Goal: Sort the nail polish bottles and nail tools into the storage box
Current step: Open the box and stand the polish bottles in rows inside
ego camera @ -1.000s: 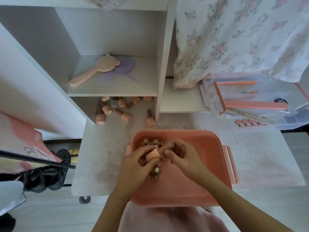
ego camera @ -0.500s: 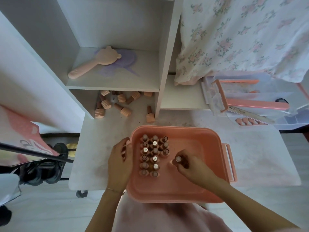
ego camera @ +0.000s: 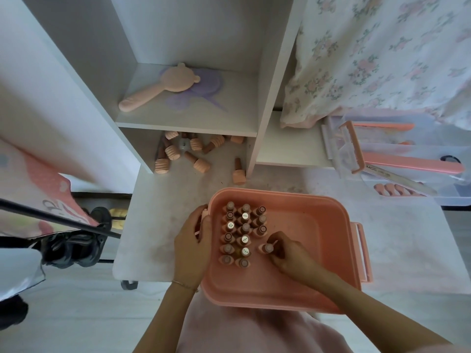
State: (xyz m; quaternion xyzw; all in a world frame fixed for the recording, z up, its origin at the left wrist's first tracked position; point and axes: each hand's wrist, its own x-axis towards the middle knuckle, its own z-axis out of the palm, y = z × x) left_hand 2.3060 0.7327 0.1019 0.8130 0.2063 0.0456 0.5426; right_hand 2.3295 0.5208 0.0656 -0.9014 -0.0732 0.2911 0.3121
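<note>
Loose bottles: about seven peach-capped nail polish bottles (ego camera: 183,154) lying under the white shelf.
Left hand (ego camera: 193,240): clasped on the left rim of the salmon plastic storage box (ego camera: 331,240).
Boxed bottles: about sixteen upright, three columns (ego camera: 242,233).
Right hand (ego camera: 288,253): pinching one more bottle (ego camera: 267,248) beside the third column.
</note>
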